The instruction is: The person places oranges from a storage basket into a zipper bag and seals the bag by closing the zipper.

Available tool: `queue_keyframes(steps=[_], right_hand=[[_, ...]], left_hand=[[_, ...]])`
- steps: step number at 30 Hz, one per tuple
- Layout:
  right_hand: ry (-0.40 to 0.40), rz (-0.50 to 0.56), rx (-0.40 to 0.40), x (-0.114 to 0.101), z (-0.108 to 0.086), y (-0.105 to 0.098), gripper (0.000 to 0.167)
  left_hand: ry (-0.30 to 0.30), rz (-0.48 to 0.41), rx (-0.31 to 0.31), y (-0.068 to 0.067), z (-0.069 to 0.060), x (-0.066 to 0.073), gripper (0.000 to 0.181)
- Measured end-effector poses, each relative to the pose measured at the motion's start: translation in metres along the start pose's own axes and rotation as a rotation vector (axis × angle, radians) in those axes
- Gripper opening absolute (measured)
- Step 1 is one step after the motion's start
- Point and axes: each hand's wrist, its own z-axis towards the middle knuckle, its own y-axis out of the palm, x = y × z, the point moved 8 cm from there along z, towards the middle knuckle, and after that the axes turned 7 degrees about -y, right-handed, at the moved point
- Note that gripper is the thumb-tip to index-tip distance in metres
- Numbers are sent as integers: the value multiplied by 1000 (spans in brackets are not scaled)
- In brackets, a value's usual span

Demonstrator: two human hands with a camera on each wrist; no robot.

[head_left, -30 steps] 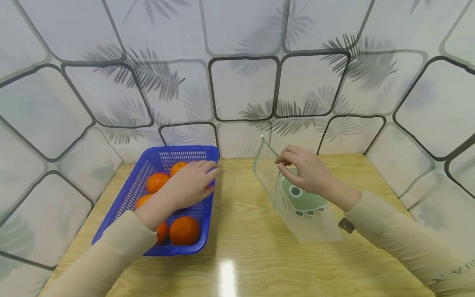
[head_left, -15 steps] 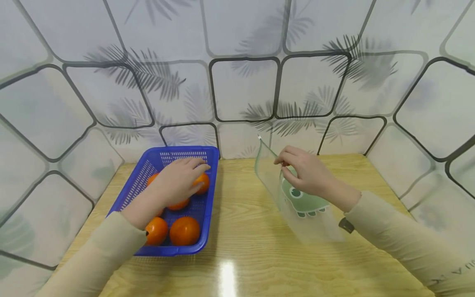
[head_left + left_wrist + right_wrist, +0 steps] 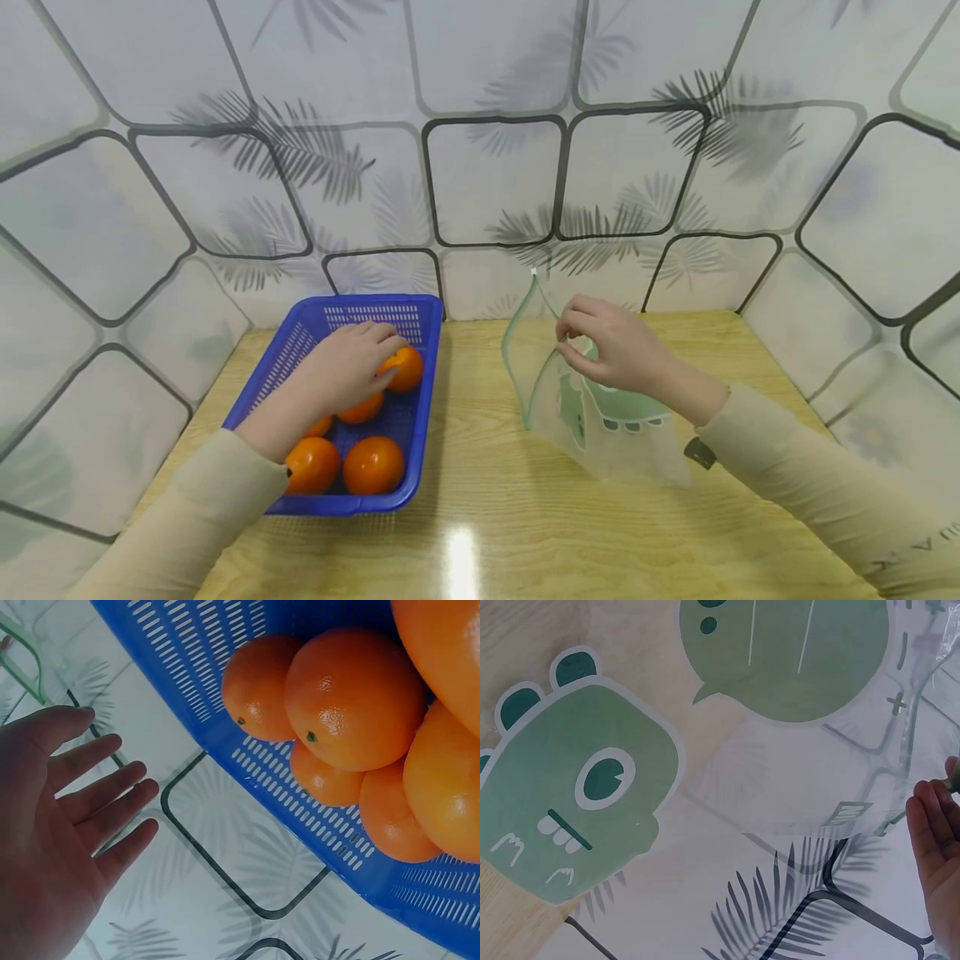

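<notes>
Zip bag (image 3: 630, 408): mouth gapes wider than a second ago; toward worktop (image 3: 480, 475)'s right edge; likely light, limp; pinch rim.
Right hand (image 3: 611, 348): pinching that rim.
Oranges (image 3: 373, 465): in blue basket (image 3: 429, 408), worktop's left; probably firm, slick; cup round middle.
Left hand (image 3: 347, 360): fingers spread, empty, over oranges.

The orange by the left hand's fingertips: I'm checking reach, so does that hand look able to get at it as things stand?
Probably yes: the left hand is over the basket, open and holding nothing, and no other fruit seems to cover that orange from above.
</notes>
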Motion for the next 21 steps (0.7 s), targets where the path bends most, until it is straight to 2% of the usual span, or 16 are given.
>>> queue_keyframes(steps=[9, 16, 21], right_hand=[[-100, -34, -1, -6, 1, 2, 14], [-116, -24, 6, -7, 2, 3, 15], [-121, -3, 19, -5, 3, 1, 16]], left_hand=[[-1, 19, -19, 9, -1, -2, 30], [-22, 9, -41, 16, 0, -7, 27], [-53, 14, -67, 22, 6, -12, 28]])
